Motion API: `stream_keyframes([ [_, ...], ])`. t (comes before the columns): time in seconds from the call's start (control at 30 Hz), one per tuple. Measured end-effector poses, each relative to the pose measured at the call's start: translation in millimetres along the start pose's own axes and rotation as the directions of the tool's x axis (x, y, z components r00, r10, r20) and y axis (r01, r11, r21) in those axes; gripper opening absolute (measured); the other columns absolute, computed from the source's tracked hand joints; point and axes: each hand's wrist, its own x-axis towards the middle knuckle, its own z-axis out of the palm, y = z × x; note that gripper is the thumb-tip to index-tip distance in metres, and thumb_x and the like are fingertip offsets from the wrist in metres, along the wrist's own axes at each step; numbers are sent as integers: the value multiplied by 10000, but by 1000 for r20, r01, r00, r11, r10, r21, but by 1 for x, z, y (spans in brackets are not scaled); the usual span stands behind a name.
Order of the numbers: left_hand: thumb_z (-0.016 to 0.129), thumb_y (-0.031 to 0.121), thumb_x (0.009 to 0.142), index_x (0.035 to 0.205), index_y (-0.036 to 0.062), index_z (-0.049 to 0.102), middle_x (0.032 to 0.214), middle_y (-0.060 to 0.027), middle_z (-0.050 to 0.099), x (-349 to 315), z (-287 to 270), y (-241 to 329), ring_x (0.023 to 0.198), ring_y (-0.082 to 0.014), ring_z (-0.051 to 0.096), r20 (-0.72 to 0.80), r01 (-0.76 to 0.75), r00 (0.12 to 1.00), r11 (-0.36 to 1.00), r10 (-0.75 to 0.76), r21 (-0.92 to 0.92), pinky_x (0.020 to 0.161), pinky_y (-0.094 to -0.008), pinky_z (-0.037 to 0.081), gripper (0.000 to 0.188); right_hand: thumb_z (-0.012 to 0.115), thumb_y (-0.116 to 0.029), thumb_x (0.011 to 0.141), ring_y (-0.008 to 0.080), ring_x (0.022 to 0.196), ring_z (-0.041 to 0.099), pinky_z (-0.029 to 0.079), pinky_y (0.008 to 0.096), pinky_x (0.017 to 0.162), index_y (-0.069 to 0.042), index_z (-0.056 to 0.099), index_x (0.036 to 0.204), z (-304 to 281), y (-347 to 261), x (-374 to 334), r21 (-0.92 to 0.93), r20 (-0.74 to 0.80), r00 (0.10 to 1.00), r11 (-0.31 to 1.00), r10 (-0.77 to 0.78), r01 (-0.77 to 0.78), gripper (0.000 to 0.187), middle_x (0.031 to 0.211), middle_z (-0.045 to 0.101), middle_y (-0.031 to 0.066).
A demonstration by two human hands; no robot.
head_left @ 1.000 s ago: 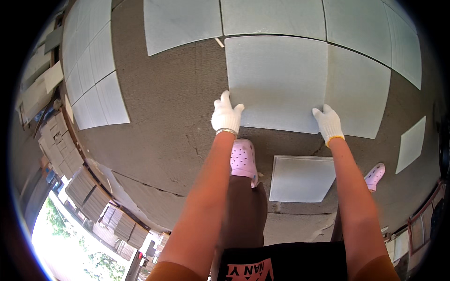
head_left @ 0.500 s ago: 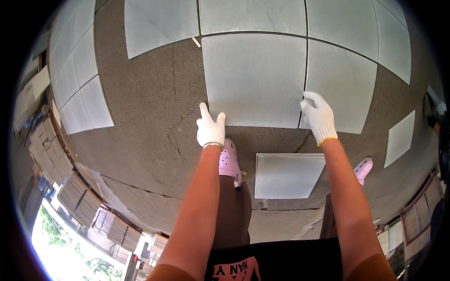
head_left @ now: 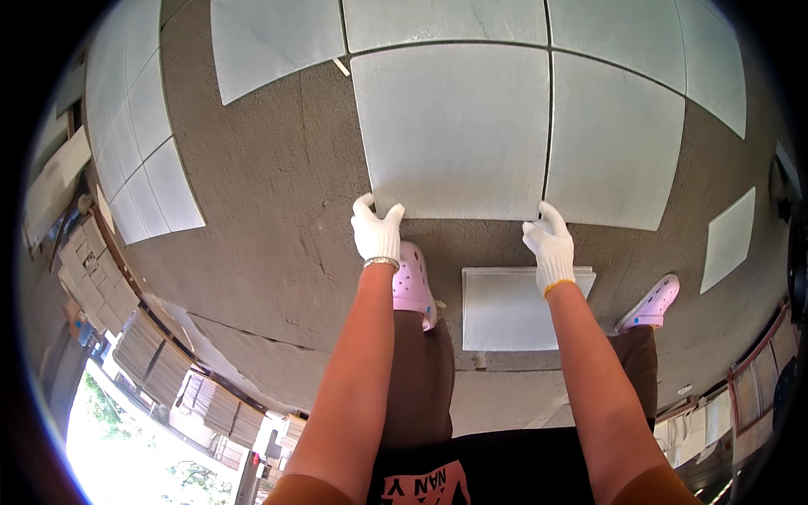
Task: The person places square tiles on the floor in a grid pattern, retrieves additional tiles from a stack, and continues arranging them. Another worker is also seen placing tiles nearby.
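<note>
A large pale grey floor tile lies on the grey mortar bed in front of me. My left hand, in a white glove, rests its fingertips on the tile's near left corner. At the near right corner my right hand, also gloved, touches the edge beside the joint with the neighbouring tile. Neither hand grips anything. Just below my hands a loose tile lies flat between my feet.
More laid tiles sit at the top and the far left. A single tile lies at the right. My pink clogs stand on the mortar. Stacked cardboard boxes line the lower left.
My right hand has dropped from the tile's right side to its near right corner. My left hand has moved right onto the near left corner.
</note>
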Motion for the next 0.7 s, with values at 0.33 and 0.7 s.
stream_keyframes([
  [0.33, 807, 216, 711, 1144, 22, 538, 993, -188, 646, 1, 4, -5, 826, -294, 652, -138, -199, 969, 977, 207, 69, 766, -411, 525, 545, 647, 54, 783, 124, 892, 565, 467, 253, 834, 39, 502, 1359, -13, 12, 11, 192, 63, 998, 981, -1, -11, 594, 1007, 598, 56],
  [0.7, 797, 195, 717, 1165, 29, 518, 857, -130, 638, 6, 7, -7, 673, -221, 646, -98, -108, 989, 994, 107, -1, 681, -372, 535, 553, 658, 4, 804, 161, 1041, 567, 423, 282, 954, 5, 495, 1391, -13, 5, 8, 37, 60, 998, 999, 18, -20, 609, 1152, 616, 109],
])
